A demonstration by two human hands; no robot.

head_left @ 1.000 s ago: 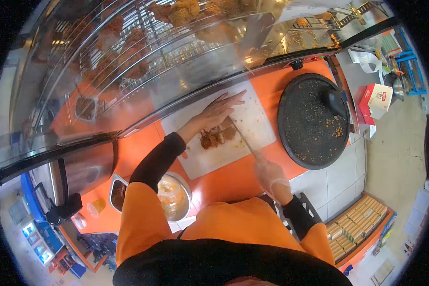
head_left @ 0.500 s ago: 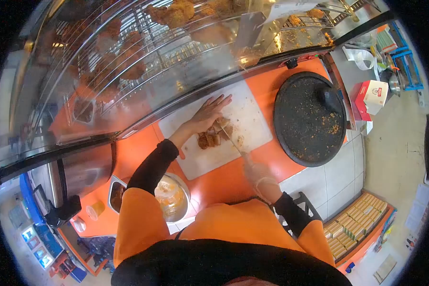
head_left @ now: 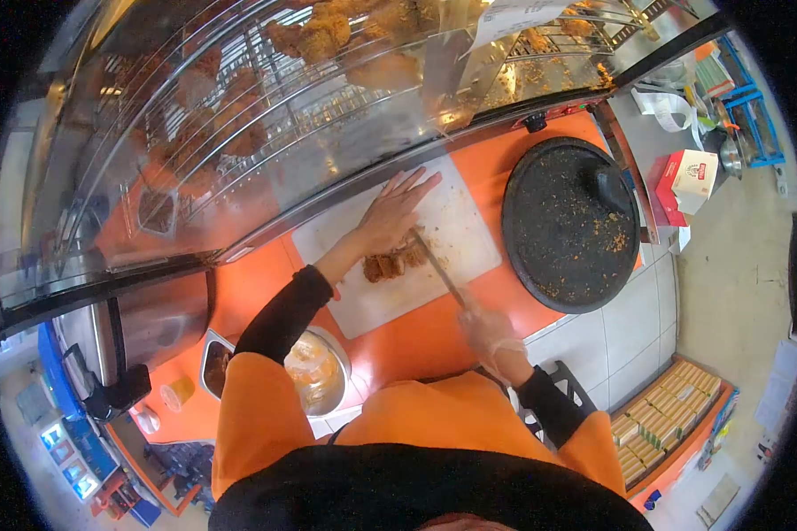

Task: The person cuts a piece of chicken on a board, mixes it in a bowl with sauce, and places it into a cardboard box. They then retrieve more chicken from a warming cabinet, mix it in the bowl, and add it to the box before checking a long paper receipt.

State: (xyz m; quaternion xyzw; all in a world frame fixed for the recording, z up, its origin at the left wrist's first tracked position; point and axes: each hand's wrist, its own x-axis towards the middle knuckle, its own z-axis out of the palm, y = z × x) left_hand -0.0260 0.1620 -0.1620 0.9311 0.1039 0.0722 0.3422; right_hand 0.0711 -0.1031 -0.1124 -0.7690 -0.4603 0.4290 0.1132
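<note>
Orange counter [head_left: 398, 341] bearing a white cutting board [head_left: 465, 212], round dark tray [head_left: 571, 234], metal container [head_left: 214, 363], yellowish tub [head_left: 178, 393]

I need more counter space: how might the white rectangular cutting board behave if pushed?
The white rectangular cutting board lies flat and looks thin, so it would probably slide rather than tip. Its edges look straight, which suggests it's fairly stiff. The brown, crusted cut food on top is in separate pieces, so a jolt might scatter some.

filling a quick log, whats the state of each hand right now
Left hand: open, over the cutting board; contact unclear.
Right hand: closed, holding the knife.
</note>
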